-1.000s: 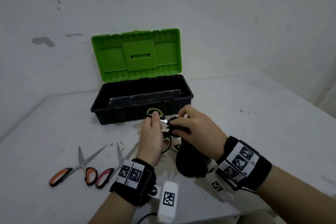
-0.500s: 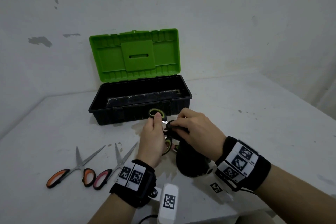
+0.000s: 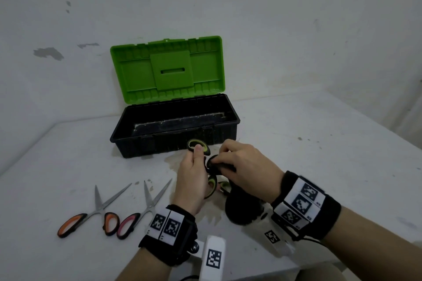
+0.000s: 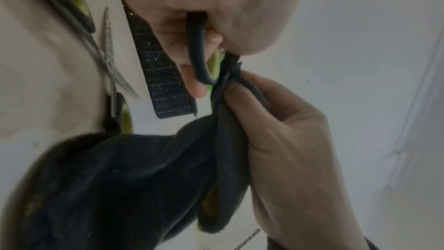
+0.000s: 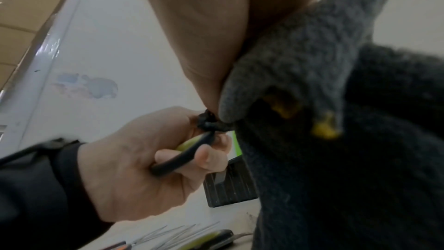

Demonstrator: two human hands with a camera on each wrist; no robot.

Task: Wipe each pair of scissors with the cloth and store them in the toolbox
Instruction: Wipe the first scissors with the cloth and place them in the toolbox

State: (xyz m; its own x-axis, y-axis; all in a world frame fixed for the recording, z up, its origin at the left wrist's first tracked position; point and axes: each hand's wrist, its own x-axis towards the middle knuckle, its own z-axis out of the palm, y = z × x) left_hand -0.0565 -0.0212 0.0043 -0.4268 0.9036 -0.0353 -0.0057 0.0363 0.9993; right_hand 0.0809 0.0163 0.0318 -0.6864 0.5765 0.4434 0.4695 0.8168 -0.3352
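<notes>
The white table [image 3: 319, 148] runs from the wall at the back to a near edge below the wrists, with its right edge slanting away at the far right; bare surface lies open to the right of the hands and along the left side.

The toolbox [image 3: 173, 130] stands toward the back edge, left of centre, its green lid [image 3: 167, 68] raised upright against the wall. Its black tub is open; the floor that shows holds no scissors, though the near part of the inside is hidden by the front wall.

The dark cloth [image 3: 242, 210] hangs from the right hand [image 3: 246, 164] in front of the toolbox, and its lower bulk rests on the table near the front edge. The right hand pinches a fold of the cloth around part of the green-handled scissors [image 3: 198, 146], which are held up just in front of the toolbox. The left hand [image 3: 194, 180] is closed around those scissors, fingers through one handle loop, thumb on the other.

Two more pairs lie on the table near the front left, side by side with blades pointing toward the back: orange-handled scissors [image 3: 91, 214] on the left and pink-handled scissors [image 3: 141, 212] just beside them. Another green-handled pair [image 4: 105, 48] lies on the table by the toolbox, mostly hidden under the hands and cloth, so four pairs show in all.
</notes>
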